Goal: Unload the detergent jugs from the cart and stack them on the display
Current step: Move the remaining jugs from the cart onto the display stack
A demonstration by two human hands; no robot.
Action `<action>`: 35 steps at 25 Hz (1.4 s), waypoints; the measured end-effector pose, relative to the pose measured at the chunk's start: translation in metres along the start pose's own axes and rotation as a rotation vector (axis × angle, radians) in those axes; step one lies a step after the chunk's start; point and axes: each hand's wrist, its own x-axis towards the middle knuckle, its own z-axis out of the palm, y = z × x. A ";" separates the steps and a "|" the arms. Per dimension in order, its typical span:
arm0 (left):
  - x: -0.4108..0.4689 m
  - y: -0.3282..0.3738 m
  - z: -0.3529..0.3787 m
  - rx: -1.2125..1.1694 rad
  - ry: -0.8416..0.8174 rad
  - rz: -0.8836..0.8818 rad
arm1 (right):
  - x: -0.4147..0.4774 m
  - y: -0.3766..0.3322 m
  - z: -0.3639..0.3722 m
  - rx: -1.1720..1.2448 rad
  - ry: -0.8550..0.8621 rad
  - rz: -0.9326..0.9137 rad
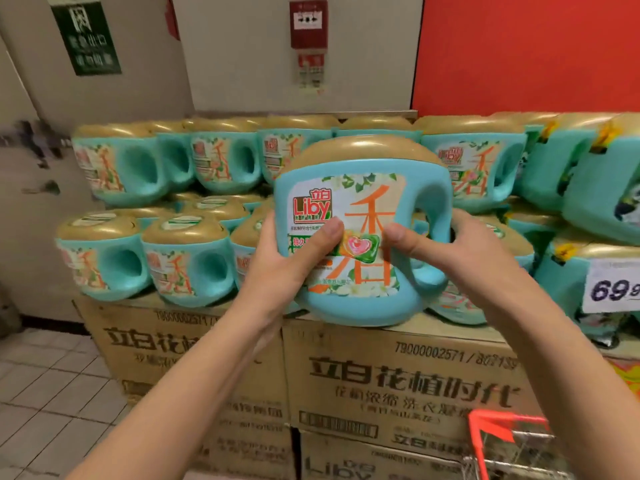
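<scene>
Both hands up close: left hand [287, 252] and right hand [462, 251] curl round a teal Liby detergent jug [367, 306], thumbs on its label, at the display's front gap over the cartons [398, 375]. Stacked jugs [187, 261] look nearly done; can't see what's left in the cart [512, 441].

You face a pale wall [242, 57] carrying a green sign [86, 36] and a red alarm box [308, 24]. To your right stands a bright red panel [519, 53], and white floor tiles [52, 386] lie lower left.
</scene>
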 end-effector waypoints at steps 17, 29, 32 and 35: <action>0.272 -0.046 0.015 0.306 -0.182 0.083 | 0.218 0.059 -0.004 -0.348 0.363 -0.098; 0.288 -0.063 0.020 0.319 -0.168 0.084 | 0.202 0.094 -0.051 -0.428 0.779 -0.292; 0.284 -0.064 0.021 0.334 -0.149 0.103 | 0.196 0.115 -0.090 -0.324 0.865 -0.157; 0.281 -0.064 0.023 0.344 -0.128 0.109 | 0.199 0.135 -0.089 -0.269 0.666 -0.005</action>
